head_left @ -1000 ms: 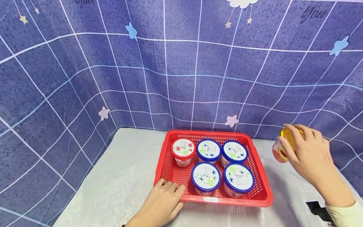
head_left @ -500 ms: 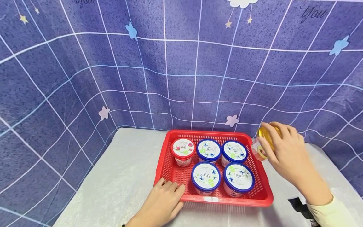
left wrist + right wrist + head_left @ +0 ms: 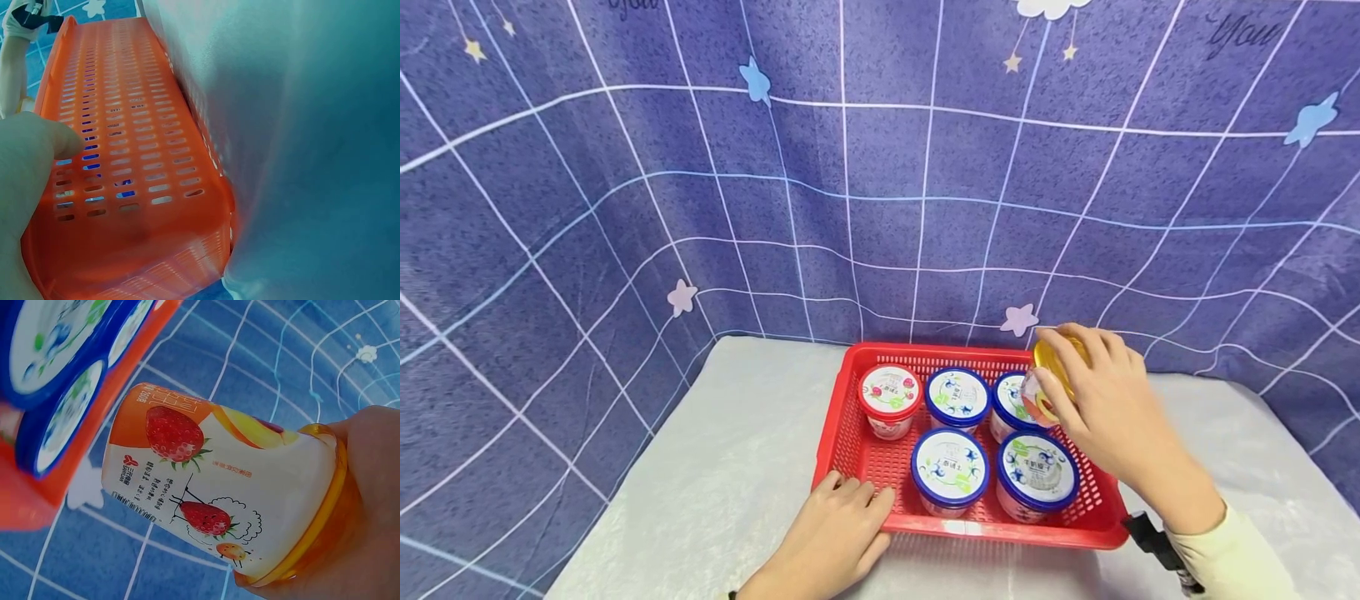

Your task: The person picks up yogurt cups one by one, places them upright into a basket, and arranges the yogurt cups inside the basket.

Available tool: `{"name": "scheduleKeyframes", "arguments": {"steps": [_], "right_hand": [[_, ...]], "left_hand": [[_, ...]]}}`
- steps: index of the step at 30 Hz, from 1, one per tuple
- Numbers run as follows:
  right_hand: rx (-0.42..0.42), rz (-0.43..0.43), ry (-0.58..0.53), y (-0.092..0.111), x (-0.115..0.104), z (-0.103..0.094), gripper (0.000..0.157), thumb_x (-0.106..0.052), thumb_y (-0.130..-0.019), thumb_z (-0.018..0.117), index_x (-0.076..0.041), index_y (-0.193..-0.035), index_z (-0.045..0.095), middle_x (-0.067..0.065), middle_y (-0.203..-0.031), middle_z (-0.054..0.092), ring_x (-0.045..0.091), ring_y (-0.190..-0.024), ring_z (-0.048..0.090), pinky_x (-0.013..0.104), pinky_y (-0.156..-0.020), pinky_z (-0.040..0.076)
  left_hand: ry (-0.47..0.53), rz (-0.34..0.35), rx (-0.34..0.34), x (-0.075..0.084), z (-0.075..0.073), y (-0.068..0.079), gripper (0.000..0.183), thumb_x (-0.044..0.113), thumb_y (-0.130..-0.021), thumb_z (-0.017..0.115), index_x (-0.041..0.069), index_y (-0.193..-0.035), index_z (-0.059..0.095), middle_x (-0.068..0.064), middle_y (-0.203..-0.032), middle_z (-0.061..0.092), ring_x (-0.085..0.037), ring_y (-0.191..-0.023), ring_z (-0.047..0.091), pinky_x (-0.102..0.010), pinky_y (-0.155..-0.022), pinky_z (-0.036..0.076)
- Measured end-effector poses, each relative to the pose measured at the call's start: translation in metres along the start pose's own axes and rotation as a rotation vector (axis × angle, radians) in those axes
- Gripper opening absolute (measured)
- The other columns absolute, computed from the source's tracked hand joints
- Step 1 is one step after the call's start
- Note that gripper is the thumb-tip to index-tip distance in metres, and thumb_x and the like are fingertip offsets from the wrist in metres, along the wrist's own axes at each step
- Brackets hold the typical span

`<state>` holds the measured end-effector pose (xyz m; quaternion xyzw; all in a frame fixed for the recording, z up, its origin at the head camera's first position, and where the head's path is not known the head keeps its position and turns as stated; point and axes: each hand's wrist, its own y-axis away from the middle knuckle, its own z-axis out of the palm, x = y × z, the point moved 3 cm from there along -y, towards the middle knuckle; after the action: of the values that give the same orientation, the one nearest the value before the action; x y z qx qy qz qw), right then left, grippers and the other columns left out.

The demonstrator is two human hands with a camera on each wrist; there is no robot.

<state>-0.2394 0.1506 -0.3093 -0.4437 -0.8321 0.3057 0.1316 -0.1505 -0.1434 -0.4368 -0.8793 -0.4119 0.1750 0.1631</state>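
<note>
My right hand [image 3: 1116,404] grips a yogurt cup [image 3: 219,487] by its yellow-orange lid, fingers round the rim. The cup is white with strawberry and peach pictures; it is tilted above the right back of the red plastic basket [image 3: 1000,533]. Below it a blue-lidded tub [image 3: 1010,396] is partly hidden. My left hand [image 3: 835,533] grips the basket's front left rim, fingers over the edge and thumb against the outer wall [image 3: 125,244]. Inside the basket stand one red-lidded tub [image 3: 891,390] at back left and several blue-lidded tubs [image 3: 951,467], lids up.
The basket stands on a pale cloth-covered table [image 3: 700,467]. Behind it hangs a blue-purple curtain [image 3: 775,208] with white grid lines and stars. Bare basket floor [image 3: 880,467] shows at front left, in front of the red-lidded tub.
My right hand has carried the yellow-lidded yogurt cup leftward, from right of the basket to over its right back part. My left hand stays on the basket rim.
</note>
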Motion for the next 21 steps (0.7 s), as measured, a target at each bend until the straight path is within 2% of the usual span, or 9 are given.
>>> {"name": "scheduleKeyframes", "arguments": {"steps": [7, 13, 17, 21], "right_hand": [[-0.031, -0.033, -0.044, -0.008, -0.018, 0.01, 0.044, -0.03, -0.097, 0.057, -0.012, -0.137, 0.054, 0.017, -0.134, 0.052, 0.042, -0.124, 0.043, 0.065, -0.093, 0.035], [-0.04, -0.06, -0.089, -0.011, -0.032, 0.016, 0.043, -0.03, -0.097, 0.058, -0.012, -0.136, 0.056, 0.016, -0.135, 0.052, 0.039, -0.125, 0.042, 0.062, -0.094, 0.035], [-0.007, -0.093, -0.119, -0.014, -0.04, 0.019, 0.039, -0.028, -0.096, 0.058, -0.011, -0.131, 0.058, 0.016, -0.132, 0.053, 0.038, -0.123, 0.043, 0.061, -0.095, 0.035], [0.043, -0.133, -0.166, -0.016, -0.046, 0.021, 0.029, -0.022, -0.095, 0.058, -0.006, -0.119, 0.061, 0.015, -0.122, 0.057, 0.038, -0.115, 0.047, 0.056, -0.094, 0.037]], "left_hand": [[-0.002, -0.004, 0.008, 0.0, 0.0, 0.0, 0.023, 0.037, -0.082, 0.064, 0.018, -0.094, 0.057, 0.004, -0.071, 0.058, -0.019, -0.064, 0.058, -0.037, -0.068, 0.04], [-0.001, -0.006, 0.014, 0.0, 0.0, 0.0, 0.022, 0.036, -0.083, 0.063, 0.018, -0.093, 0.057, 0.004, -0.071, 0.057, -0.019, -0.063, 0.057, -0.037, -0.067, 0.04], [0.001, -0.006, 0.015, 0.0, 0.0, 0.0, 0.022, 0.036, -0.083, 0.063, 0.018, -0.093, 0.057, 0.004, -0.07, 0.057, -0.018, -0.063, 0.057, -0.037, -0.067, 0.039], [-0.002, -0.006, 0.013, 0.0, 0.0, 0.0, 0.023, 0.036, -0.082, 0.063, 0.018, -0.094, 0.058, 0.004, -0.072, 0.058, -0.018, -0.064, 0.058, -0.037, -0.066, 0.039]]}}
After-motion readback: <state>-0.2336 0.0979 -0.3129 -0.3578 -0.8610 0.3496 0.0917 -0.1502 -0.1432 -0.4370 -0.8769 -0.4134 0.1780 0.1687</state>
